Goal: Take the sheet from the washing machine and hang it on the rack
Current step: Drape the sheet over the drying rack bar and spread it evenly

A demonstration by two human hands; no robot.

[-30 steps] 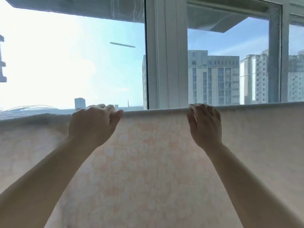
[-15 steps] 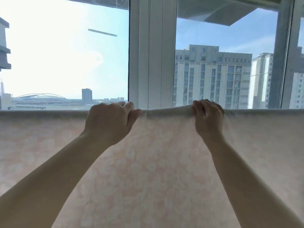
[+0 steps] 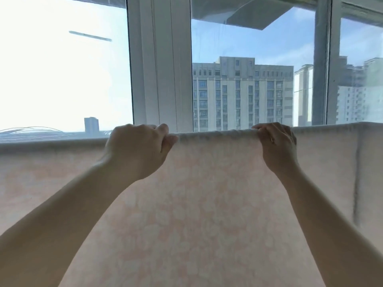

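Both fists closed over the top fold of the pale pink, flower-patterned cotton sheet: left hand at about 9 o'clock of the frame's centre, right hand at about 3 o'clock, fingers curled over the far side. Sheet already draped over a horizontal bar, itself hidden under the fold, hanging down toward 6 o'clock and spread past both frame edges. White-framed window behind at 12 o'clock, grey apartment block beyond. Probably the last step: evening out and smoothing along the bar. Next, likely sliding outward toward 9 and 3 o'clock to pull out bunching between the fists, then letting go.
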